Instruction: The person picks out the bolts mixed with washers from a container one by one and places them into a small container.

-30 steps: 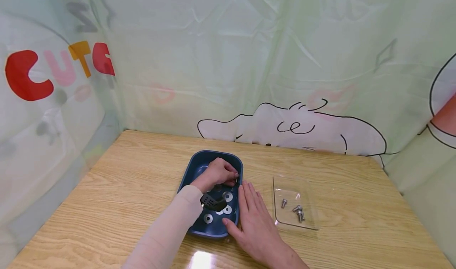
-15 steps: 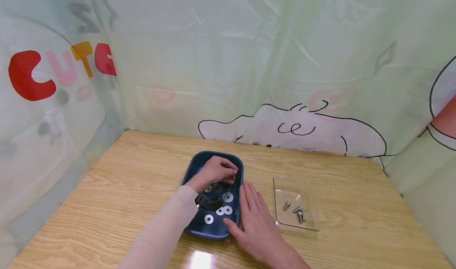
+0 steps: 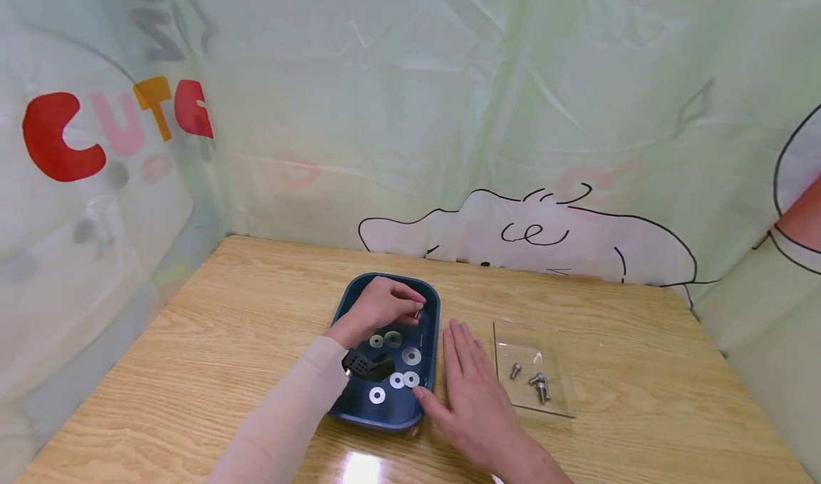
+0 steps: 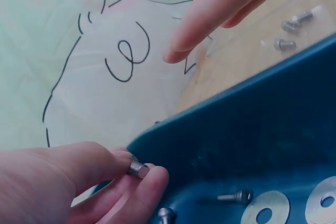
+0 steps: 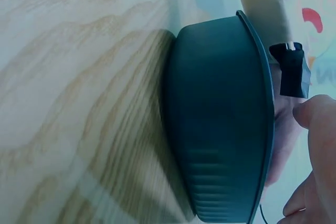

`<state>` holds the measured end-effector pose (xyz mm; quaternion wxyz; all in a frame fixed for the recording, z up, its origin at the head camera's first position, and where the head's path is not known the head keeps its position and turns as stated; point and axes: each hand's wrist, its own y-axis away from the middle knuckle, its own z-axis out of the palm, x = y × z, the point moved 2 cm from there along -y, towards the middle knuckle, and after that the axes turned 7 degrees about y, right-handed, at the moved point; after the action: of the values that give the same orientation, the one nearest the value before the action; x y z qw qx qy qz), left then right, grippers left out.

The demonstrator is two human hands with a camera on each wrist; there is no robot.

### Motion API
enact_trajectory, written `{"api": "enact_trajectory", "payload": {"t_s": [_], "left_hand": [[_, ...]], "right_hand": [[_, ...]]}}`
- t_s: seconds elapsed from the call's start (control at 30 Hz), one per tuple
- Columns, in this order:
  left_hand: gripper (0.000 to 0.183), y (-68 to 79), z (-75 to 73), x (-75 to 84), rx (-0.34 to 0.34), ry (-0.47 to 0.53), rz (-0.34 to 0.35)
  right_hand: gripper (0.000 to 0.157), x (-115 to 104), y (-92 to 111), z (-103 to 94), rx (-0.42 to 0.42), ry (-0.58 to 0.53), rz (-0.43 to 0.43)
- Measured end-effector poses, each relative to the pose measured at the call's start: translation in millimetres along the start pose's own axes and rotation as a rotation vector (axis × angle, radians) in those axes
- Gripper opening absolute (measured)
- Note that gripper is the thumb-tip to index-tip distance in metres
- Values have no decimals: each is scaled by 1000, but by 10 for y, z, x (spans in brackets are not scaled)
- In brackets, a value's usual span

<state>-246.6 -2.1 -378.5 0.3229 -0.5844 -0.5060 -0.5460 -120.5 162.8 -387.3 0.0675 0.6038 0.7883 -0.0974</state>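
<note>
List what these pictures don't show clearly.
Left wrist view: one end of the held bolt, covered by the left hand; a washer, cut off by the right edge.
Head view: part of the blue bin, behind that hand and sleeve.
Right wrist view: the bin's contents, behind its wall.
Head view: threads of bolts in the clear tray, too small.
</note>
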Motion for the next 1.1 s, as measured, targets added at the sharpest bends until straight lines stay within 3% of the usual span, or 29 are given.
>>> {"api": "enact_trajectory", "payload": {"t_s": [0.2,0.47,0.83,1.1], "left_hand": [[17,8,8,41,19,11,-3],[19,12,37,112,-23,118,10],[20,44,171,269,-59,123,16],[17,41,285,325,-95,143,42]], "right_hand": [[91,84,47,-56,65,25,-18],[92,195,103,-100,105,42,-1],[95,364,138,-201,67,52,70],[91,497,194,-243,123,15,51]]}}
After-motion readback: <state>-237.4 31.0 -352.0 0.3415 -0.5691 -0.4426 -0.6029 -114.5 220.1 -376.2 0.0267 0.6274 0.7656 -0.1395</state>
